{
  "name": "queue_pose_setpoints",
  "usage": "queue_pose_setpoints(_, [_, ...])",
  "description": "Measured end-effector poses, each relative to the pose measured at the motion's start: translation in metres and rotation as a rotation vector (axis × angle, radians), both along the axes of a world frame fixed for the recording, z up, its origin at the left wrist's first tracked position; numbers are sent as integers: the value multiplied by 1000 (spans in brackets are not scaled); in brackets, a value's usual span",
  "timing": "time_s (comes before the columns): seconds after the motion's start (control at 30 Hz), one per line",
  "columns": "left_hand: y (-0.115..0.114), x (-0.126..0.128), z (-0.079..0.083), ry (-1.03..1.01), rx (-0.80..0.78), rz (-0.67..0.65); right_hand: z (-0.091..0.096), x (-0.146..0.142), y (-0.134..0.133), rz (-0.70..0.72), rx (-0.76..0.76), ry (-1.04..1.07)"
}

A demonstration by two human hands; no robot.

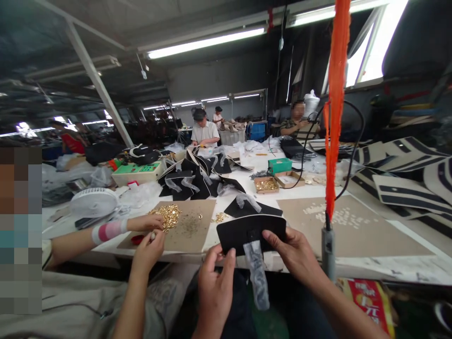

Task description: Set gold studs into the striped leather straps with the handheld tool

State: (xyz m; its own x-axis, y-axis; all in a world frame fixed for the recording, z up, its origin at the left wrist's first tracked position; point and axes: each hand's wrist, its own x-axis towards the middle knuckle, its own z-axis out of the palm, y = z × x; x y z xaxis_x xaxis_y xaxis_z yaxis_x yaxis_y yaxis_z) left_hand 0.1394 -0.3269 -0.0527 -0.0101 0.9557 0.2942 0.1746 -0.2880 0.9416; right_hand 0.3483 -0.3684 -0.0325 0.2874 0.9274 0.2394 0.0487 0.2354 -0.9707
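Note:
Both my hands hold a black curved leather piece (247, 231) in front of me, just above the table's near edge. My left hand (214, 282) pinches its lower left edge with thumb and fingers closed. My right hand (294, 252) grips its right side, fingers curled over the edge. A clear plastic sleeve (257, 273) with something dark inside hangs from the piece's middle between my hands.
A co-worker at my left has both hands (150, 235) by a heap of gold metal fittings (166, 214) on a brown board (192, 226). More black pieces (197, 181), small boxes (266, 184) and a white fan (92, 202) lie on the white table (388, 266). An orange cord (334, 117) hangs at right.

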Motion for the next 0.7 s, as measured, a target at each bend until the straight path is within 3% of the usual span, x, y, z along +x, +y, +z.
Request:
queue_pose_setpoints(0.13, [-14, 3, 16, -108, -149, -226, 23, 5, -20, 19, -143, 133])
queue_pose_setpoints(0.23, [-20, -1, 3, -156, -268, -345, 28, 8, -28, 134, -208, 183])
queue_pose_setpoints(0.37, [-6, -16, -22, -135, -284, -282, 7, 10, -32, 295, -326, 16])
queue_pose_setpoints(0.47, [31, -43, -25, -108, -273, -198, -22, 15, -30, 168, -345, -299])
queue_pose_setpoints(0.57, [94, -84, -11, -61, -251, -98, -43, 20, -18, -41, -290, -500])
queue_pose_setpoints(0.7, [189, -148, 6, 18, -212, 33, -46, 18, 24, -56, -210, -592])
